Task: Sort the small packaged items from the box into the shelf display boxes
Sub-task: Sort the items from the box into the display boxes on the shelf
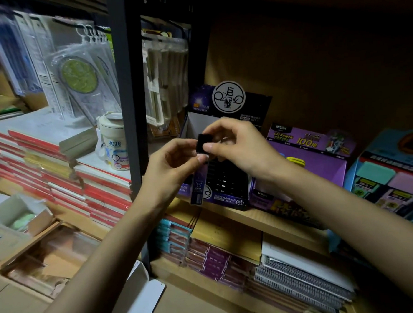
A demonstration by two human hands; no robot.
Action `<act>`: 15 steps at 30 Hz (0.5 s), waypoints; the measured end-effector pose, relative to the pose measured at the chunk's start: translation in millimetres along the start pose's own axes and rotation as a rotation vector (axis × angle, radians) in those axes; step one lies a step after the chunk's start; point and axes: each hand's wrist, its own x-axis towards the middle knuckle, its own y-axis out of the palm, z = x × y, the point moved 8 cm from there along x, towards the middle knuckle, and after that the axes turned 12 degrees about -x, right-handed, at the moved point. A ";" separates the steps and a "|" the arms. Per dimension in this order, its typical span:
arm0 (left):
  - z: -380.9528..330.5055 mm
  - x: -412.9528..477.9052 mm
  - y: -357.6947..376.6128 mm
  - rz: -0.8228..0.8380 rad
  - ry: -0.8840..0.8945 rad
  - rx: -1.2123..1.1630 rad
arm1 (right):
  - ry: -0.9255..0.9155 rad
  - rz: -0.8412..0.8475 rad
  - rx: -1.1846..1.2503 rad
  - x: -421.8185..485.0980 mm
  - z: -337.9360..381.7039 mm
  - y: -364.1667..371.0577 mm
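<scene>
Nearest, the white flap of a box [145, 294] is cut off under my forearms. Spiral notebooks [301, 282] are stacked on the lower shelf. Above them, my left hand [175, 167] and right hand [238, 145] both pinch a small packet [202, 143]. Its top is black and a slim purple length hangs below; I cannot tell whether that is one piece. It sits in front of the purple display box [226, 198], partly hiding its dark rows. Just right, a box [314, 161] reads ULTRAMAN, 100. Farther left, a mug [114, 146] reads 2026.
</scene>
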 end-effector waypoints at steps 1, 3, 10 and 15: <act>-1.0 -0.3 -0.6 -0.002 0.029 0.114 | -0.004 -0.025 -0.014 4.1 0.3 -5.4; -3.4 -1.0 -5.6 -0.042 0.144 0.489 | 0.011 -0.119 -0.023 15.3 -2.7 -23.7; 55.2 -8.5 -43.5 -0.297 -0.171 0.536 | 0.003 -0.342 -0.291 48.3 -17.5 -48.7; 66.8 -10.9 -41.2 -0.253 -0.154 0.448 | -0.082 -0.210 -0.540 53.5 -24.9 -25.1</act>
